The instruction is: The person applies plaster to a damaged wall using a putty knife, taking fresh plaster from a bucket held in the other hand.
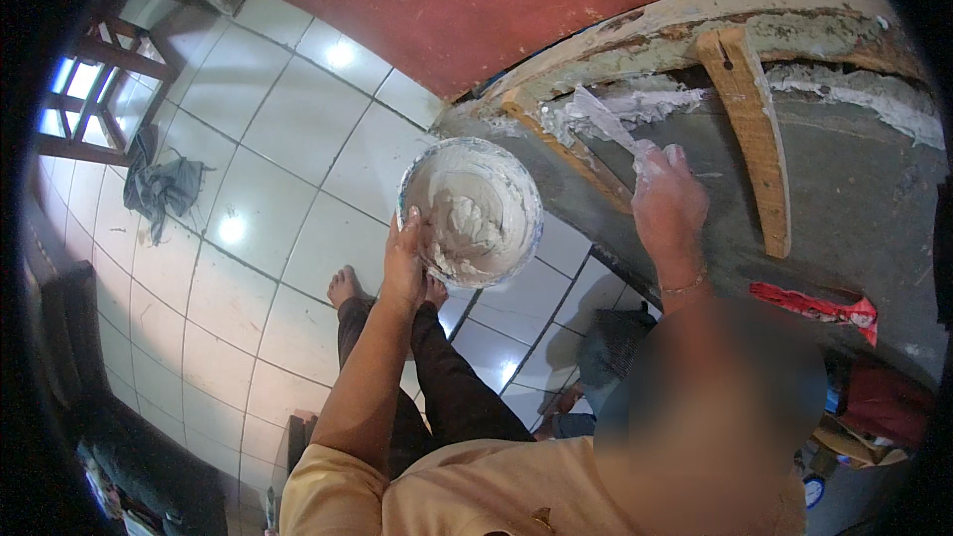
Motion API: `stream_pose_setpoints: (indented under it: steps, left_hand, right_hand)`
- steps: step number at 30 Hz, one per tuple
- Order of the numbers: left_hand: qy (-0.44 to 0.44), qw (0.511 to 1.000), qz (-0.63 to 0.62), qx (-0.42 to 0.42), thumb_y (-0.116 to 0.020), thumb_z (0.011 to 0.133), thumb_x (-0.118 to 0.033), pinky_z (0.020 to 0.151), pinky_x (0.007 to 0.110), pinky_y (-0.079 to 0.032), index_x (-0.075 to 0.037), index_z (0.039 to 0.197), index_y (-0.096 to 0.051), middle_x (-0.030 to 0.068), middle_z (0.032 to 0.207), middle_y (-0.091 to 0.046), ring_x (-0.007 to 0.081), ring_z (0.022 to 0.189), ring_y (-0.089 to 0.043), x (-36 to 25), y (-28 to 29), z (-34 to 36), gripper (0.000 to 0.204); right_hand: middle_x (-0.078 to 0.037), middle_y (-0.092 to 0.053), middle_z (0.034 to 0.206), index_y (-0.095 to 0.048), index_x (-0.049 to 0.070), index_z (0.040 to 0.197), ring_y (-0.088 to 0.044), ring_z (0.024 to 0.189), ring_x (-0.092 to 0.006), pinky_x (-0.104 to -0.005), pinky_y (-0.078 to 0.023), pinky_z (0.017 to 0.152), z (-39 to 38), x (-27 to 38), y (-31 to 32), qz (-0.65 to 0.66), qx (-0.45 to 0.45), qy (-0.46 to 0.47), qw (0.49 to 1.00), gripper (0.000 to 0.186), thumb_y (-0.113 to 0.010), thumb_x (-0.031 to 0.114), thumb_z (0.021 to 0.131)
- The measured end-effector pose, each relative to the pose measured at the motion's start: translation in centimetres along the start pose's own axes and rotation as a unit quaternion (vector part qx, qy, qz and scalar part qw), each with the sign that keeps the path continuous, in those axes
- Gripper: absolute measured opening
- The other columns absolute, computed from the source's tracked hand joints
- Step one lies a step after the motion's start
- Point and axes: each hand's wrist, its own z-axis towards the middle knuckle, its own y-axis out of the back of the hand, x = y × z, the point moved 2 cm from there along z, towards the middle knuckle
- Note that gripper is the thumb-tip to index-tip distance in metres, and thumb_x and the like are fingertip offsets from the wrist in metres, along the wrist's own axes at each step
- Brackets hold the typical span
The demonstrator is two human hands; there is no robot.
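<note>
My left hand (404,263) grips the near-left rim of a round white tub (536,201), holding it above the floor. Pale grey-white paste (465,223) lies in the tub and is smeared up its inner wall. My right hand (671,197) is closed round a paste-coated putty knife (604,119). Its blade reaches the ragged white paste seam (663,102) along the top of the grey wall (844,208). That blade is between two wooden brackets, a near one (749,129) and a narrower one (571,147). White residue coats my right fingers.
A red surface (556,0) borders the rough ledge (685,15) at the far side. White tiles (263,129) cover the floor, with a grey cloth (164,184) at left. Dark furniture (74,337) stands at the left edge. A torn red strip (814,306) is on the wall.
</note>
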Motion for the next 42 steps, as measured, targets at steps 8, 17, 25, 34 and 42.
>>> stream_pose_setpoints:
  steps: [8,17,25,34,42]
  left_hand:
    - [0.005,1.000,0.010,-0.008,-0.051,0.097,-0.036,0.096,0.036,-0.045,-0.001,0.137,-0.037,0.0148,0.125,-0.052,0.0242,0.113,-0.053,-0.7,0.9,0.2,0.055]
    - [0.025,0.999,0.017,-0.012,-0.051,0.097,-0.034,0.096,0.037,-0.045,0.000,0.136,-0.037,0.0149,0.125,-0.052,0.0241,0.113,-0.053,-1.4,0.8,0.0,0.054]
    - [0.008,1.000,0.014,-0.005,-0.053,0.096,-0.035,0.095,0.036,-0.045,-0.001,0.135,-0.039,0.0145,0.125,-0.052,0.0242,0.111,-0.054,-0.7,1.5,0.1,0.054]
    - [0.025,1.000,0.008,0.011,-0.053,0.096,-0.035,0.095,0.038,-0.046,0.000,0.135,-0.038,0.0155,0.125,-0.052,0.0252,0.113,-0.054,-1.0,0.1,-0.2,0.055]
    - [0.022,1.000,0.010,0.016,-0.053,0.095,-0.035,0.095,0.038,-0.046,0.000,0.136,-0.038,0.0154,0.124,-0.052,0.0254,0.113,-0.054,-1.0,0.2,-0.5,0.055]
  right_hand:
    - [-0.012,-0.054,0.108,-0.055,0.016,0.119,-0.060,0.096,-0.0345,-0.0454,-0.054,0.074,-3.3,-0.4,1.2,0.028,-0.008,-0.103,0.994,0.036,-0.063,0.014,0.084]
    - [-0.011,-0.055,0.109,-0.055,0.018,0.121,-0.061,0.095,-0.0345,-0.0463,-0.053,0.075,-1.2,1.0,-0.2,0.020,-0.007,-0.076,0.997,0.040,-0.064,0.014,0.082]
    - [-0.012,-0.056,0.106,-0.059,0.016,0.114,-0.062,0.092,-0.0356,-0.0458,-0.052,0.073,-3.1,-0.9,3.0,0.028,-0.040,-0.082,0.995,0.033,-0.065,0.014,0.082]
    - [-0.015,-0.056,0.100,-0.060,0.014,0.113,-0.062,0.089,-0.0346,-0.0473,-0.052,0.071,0.1,0.2,4.0,-0.081,-0.017,0.011,0.996,0.028,-0.053,0.010,0.087]
    - [-0.012,-0.055,0.101,-0.059,0.015,0.118,-0.061,0.089,-0.0334,-0.0446,-0.052,0.072,-1.1,-2.8,5.0,-0.024,-0.137,0.053,0.989,0.036,-0.061,0.010,0.082]
